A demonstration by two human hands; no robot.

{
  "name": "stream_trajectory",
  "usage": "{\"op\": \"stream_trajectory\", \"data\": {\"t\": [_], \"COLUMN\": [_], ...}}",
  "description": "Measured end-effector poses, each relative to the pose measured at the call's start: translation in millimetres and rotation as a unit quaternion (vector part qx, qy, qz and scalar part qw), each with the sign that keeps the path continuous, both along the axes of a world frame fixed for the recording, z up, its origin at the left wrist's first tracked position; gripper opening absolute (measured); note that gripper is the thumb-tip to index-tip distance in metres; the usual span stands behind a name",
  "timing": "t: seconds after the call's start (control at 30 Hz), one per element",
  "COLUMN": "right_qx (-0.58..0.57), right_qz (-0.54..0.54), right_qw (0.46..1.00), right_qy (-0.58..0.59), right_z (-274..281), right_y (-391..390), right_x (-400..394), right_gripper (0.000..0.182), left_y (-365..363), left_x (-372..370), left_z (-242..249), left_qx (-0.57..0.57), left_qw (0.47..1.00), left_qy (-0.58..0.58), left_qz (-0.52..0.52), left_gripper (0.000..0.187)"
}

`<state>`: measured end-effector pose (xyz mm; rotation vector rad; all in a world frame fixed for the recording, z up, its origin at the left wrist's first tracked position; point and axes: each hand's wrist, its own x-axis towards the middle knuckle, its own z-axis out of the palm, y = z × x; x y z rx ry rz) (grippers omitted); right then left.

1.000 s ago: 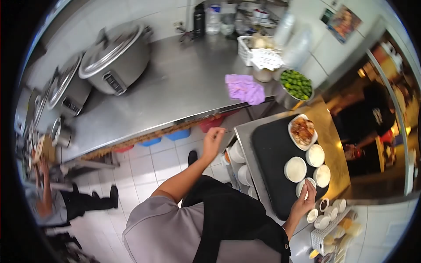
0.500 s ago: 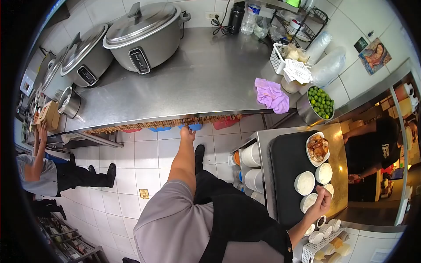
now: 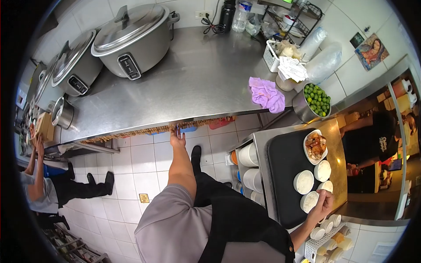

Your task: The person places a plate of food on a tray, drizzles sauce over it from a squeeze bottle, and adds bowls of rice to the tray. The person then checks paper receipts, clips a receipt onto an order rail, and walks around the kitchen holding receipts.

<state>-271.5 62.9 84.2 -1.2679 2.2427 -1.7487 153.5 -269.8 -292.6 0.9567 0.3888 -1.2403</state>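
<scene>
Head view, left to right:
- Left hand (image 3: pixel 176 139): fingers reach the front edge of the steel worktop (image 3: pixel 184 83); grip state cannot be told.
- Right hand (image 3: pixel 323 202): grip curled on a white bowl (image 3: pixel 309 201) at the black tray (image 3: pixel 284 175) near edge.

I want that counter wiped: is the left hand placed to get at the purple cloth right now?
Probably yes. The left hand sits at the steel counter edge, and the purple cloth lies further along near that edge, nothing between them.
</scene>
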Motion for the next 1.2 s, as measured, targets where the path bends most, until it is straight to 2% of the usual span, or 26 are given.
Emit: {"op": "stream_trajectory", "data": {"t": [0.2, 0.3, 0.37, 0.43, 0.47, 0.5, 0.53, 0.6, 0.63, 0.67, 0.73, 0.8, 0.83, 0.9, 0.93, 1.0, 1.07, 1.13, 1.2], "right_qx": [0.022, 0.003, -0.004, -0.016, -0.024, -0.024, -0.022, -0.022, -0.027, -0.033, -0.043, -0.045, -0.049, -0.04, -0.042, -0.024, -0.026, 0.001, 0.006], "right_qz": [-0.053, -0.049, -0.066, -0.079, -0.091, -0.099, -0.106, -0.12, -0.128, -0.136, -0.148, -0.163, -0.174, -0.188, -0.199, -0.228, -0.253, -0.261, -0.259], "right_qw": [0.998, 0.999, 0.998, 0.997, 0.995, 0.995, 0.994, 0.992, 0.991, 0.989, 0.986, 0.984, 0.982, 0.981, 0.979, 0.973, 0.967, 0.965, 0.966], "right_qy": [0.014, 0.001, 0.001, -0.015, -0.018, -0.018, -0.018, -0.027, -0.037, -0.048, -0.056, -0.048, -0.047, -0.03, -0.026, -0.031, -0.026, -0.03, 0.007], "right_z": [4, 5, 7, 5, 3, 0, -3, -9, -11, -13, -16, -14, -12, -7, -5, -2, 2, 13, 39], "right_y": [6, 16, 25, 37, 43, 50, 58, 73, 78, 83, 89, 92, 94, 99, 102, 107, 110, 106, 93], "right_x": [5, 3, 2, -1, -4, -6, -8, -13, -15, -16, -16, -13, -11, -5, -4, 0, 1, -4, -15], "right_gripper": [0.01, 0.007, 0.008, 0.008, 0.008, 0.009, 0.01, 0.01, 0.009, 0.01, 0.01, 0.01, 0.01, 0.01, 0.01, 0.01, 0.009, 0.009, 0.007], "left_y": [17, 35, 51, 66, 66, 65, 71, 86, 87, 87, 85, 86, 86, 85, 83, 78, 74, 73, 71], "left_x": [15, 19, 11, -4, -19, -38, -58, -131, -166, -199, -264, -320, -343, -380, -391, -410, -421, -427, -430], "left_z": [-18, -11, 9, 25, 39, 59, 82, 195, 234, 263, 301, 332, 337, 334, 331, 320, 310, 306, 304], "left_qx": [0.019, 0.056, 0.102, 0.078, 0.066, -0.107, -0.273, -0.341, -0.406, -0.465, -0.628, -0.708, -0.716, -0.74, -0.748, -0.748, -0.762, -0.749, -0.757], "left_qw": [0.999, 0.996, 0.982, 0.927, 0.925, 0.854, 0.741, 0.637, 0.564, 0.484, 0.318, 0.199, 0.194, 0.116, 0.114, 0.042, 0.038, 0.005, 0.022], "left_qy": [-0.028, -0.062, -0.155, -0.341, -0.346, -0.473, -0.573, -0.618, -0.638, -0.654, -0.643, -0.611, -0.604, -0.59, -0.581, -0.584, -0.572, -0.581, -0.551], "left_qz": [0.022, 0.017, -0.017, -0.137, -0.146, -0.188, -0.22, -0.31, -0.332, -0.35, -0.302, -0.293, -0.293, -0.301, -0.3, -0.313, -0.302, -0.317, -0.35], "left_gripper": [0.038, 0.035, 0.032, 0.028, 0.028, 0.025, 0.021, 0.017, 0.016, 0.016, 0.02, 0.015, 0.015, 0.01, 0.01, 0.006, 0.007, 0.007, 0.005]}}
